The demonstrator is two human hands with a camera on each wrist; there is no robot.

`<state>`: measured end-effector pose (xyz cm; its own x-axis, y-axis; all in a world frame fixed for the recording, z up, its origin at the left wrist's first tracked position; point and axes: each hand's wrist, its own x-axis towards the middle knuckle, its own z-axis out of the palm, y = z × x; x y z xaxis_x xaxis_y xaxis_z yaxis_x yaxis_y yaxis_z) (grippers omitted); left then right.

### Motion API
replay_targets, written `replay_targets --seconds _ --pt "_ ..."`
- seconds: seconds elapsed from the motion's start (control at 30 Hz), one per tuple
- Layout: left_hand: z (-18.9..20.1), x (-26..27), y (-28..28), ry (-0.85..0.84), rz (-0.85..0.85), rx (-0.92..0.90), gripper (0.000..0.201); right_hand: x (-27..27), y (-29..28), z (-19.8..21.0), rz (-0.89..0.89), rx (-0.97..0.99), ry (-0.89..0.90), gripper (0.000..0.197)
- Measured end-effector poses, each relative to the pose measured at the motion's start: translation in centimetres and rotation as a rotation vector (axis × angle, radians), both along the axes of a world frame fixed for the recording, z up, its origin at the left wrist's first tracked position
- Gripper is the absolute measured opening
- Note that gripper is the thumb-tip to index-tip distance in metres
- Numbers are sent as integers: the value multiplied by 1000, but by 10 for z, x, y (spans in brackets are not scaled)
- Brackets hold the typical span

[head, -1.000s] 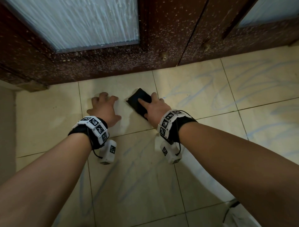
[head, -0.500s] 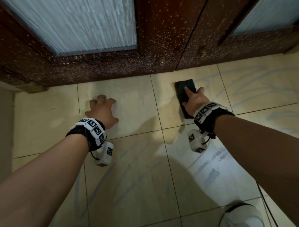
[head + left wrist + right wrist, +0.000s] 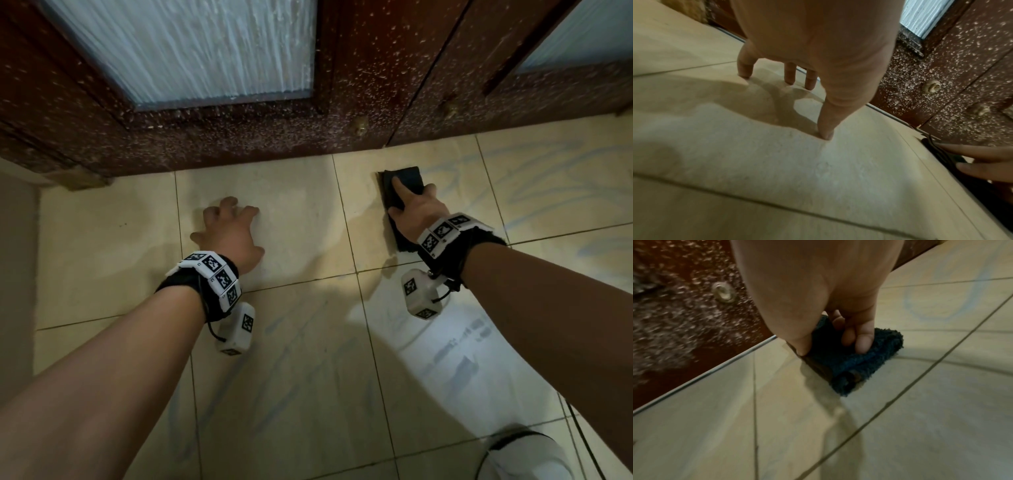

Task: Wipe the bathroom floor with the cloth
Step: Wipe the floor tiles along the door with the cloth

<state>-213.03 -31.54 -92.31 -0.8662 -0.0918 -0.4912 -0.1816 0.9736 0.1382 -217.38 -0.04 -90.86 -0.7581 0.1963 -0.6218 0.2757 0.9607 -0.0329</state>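
— Where is the cloth [image 3: 404,192]?

— Folded and dark, flat on the floor [image 3: 301,377], on the tile at the far right, just beside the foot of the door [image 3: 359,68]. My right hand [image 3: 416,210] lies on top of it. In the right wrist view my fingers [image 3: 863,339] curl down over the pile and my thumb presses its left edge, so I am gripping it against the tile.

— And your left hand [image 3: 233,233]?

— It holds nothing. It stands on spread fingertips [image 3: 826,133] on the neighbouring tile to the left, palm lifted off the floor, well apart from the cloth. A grout line runs between the two hands.

— What is the floor like?

— Pale beige tiles with thin dark joints. Faint bluish streaks show on the tiles to the right and nearer to me.

— Anything else around?

— The door is dark brown wood flecked all over with pale specks, with a frosted glass pane [image 3: 191,48] in it. A small round metal stud [image 3: 361,124] sits low on the wood, close to the floor. Something white [image 3: 527,459] shows at the near right corner; I cannot tell what it is.
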Motion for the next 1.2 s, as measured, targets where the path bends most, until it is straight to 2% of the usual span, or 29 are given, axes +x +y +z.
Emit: replay_targets --seconds 0.37,0.67,0.8,1.0,1.07,1.2 --pt "4 0 0 0 -5 -4 74 32 -114 -12 283 -167 -9 72" --pt "5 -3 7 -20 -5 -58 74 31 -108 -21 273 -178 39 73" --pt "7 -6 14 -33 -6 -119 75 20 -73 -17 216 -174 32 71" --pt "9 -9 18 -58 -4 -153 74 -3 39 -9 15 -101 110 63" --pt "10 -11 20 -73 3 -157 73 -7 71 -6 -20 -45 74 60" --pt "10 -12 24 -89 10 -163 72 -12 94 -11 -131 11 40 65"
